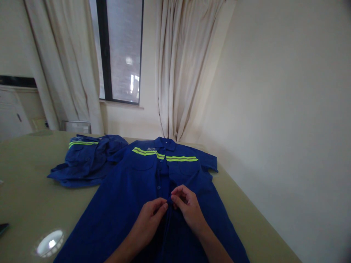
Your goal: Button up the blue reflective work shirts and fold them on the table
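Note:
A blue work shirt (pixel 120 204) with yellow-green reflective stripes across the chest lies flat, front up, on the table, collar away from me. Both hands meet at its button placket in the middle. My left hand (pixel 149 219) pinches the left edge of the placket. Touching it fingertip to fingertip, my right hand (pixel 186 206) pinches the right edge at the same spot. Two buttons show on the placket above my fingers. Whether a button lies between my fingers is hidden.
A second blue shirt (pixel 87 160) with the same stripes lies crumpled at the back left of the olive table (pixel 27 190). A wall runs close along the table's right side. Curtains and a window stand behind. A dark object (pixel 3 228) sits at the left edge.

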Tool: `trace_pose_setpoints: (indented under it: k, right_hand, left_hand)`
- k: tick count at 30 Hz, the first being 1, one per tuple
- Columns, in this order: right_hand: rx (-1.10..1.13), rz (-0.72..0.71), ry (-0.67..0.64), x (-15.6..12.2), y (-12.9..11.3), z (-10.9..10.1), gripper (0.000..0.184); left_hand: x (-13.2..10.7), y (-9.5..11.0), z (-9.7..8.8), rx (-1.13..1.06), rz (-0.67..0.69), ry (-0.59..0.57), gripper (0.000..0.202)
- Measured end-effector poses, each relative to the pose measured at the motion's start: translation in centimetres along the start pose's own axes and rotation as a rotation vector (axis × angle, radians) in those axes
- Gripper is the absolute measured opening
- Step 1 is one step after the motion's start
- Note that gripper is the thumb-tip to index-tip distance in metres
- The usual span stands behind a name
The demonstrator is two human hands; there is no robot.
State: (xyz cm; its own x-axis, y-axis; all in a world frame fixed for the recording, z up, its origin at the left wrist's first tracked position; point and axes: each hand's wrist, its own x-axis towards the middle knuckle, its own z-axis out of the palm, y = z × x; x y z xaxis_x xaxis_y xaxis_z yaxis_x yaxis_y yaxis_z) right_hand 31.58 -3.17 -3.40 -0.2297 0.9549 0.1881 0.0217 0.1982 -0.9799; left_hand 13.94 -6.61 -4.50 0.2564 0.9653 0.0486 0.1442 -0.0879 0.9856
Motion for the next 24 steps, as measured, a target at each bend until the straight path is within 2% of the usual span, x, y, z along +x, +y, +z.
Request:
trace_pose_setpoints:
  k: [3, 5, 7, 10, 12, 16, 18, 20, 22, 24]
  right_hand:
    - [-0.09, -0.02, -0.028, -0.2, -0.3, -0.6, 0.014]
    - [-0.235, -0.021, -0.041, -0.5, -0.6, -0.9, 0.005]
    - [-0.425, -0.059, -0.031, -0.8, -1.1, -0.9, 0.012]
    - [-0.59, -0.198, 0.025, -1.4, -2.0, -0.3, 0.016]
    - [-0.605, -0.239, 0.017, -1.8, -2.3, 0.5, 0.006]
    - [-0.694, -0.104, -0.026, -1.9, -2.1, 1.3, 0.023]
    - [-0.696, -0.028, -0.056, -1.7, -1.7, 1.2, 0.012]
    - [-0.654, 0.011, -0.081, -1.5, -1.4, 1.0, 0.002]
    - [-0.629, 0.03, -0.054, -1.3, -1.1, 0.7, 0.004]
    - [-0.617, 0.073, -0.027, -1.2, -0.9, 0.5, 0.004]
  left_hand:
    - [0.3, -0.6, 0.1, -0.121, -0.078, 0.066, 0.044]
    - [0.6, -0.9, 0.3, -0.224, -0.145, 0.09, 0.047]
    - [0.8, -1.1, 0.3, -0.313, -0.19, 0.078, 0.05]
    - [1.0, -1.1, 0.3, -0.33, -0.177, 0.065, 0.052]
    - [1.0, -1.2, 0.1, -0.293, -0.138, 0.08, 0.05]
    - [0.8, -1.1, -0.9, -0.256, -0.117, 0.016, 0.046]
    - [0.7, -0.7, -1.8, -0.166, -0.097, -0.028, 0.041]
    - [0.4, -0.3, -2.6, 0.085, -0.021, 0.008, 0.031]
    - [0.1, 0.1, -3.1, 0.377, 0.042, 0.041, 0.023]
    - [-0.2, 0.3, -3.1, 0.548, 0.032, 0.005, 0.021]
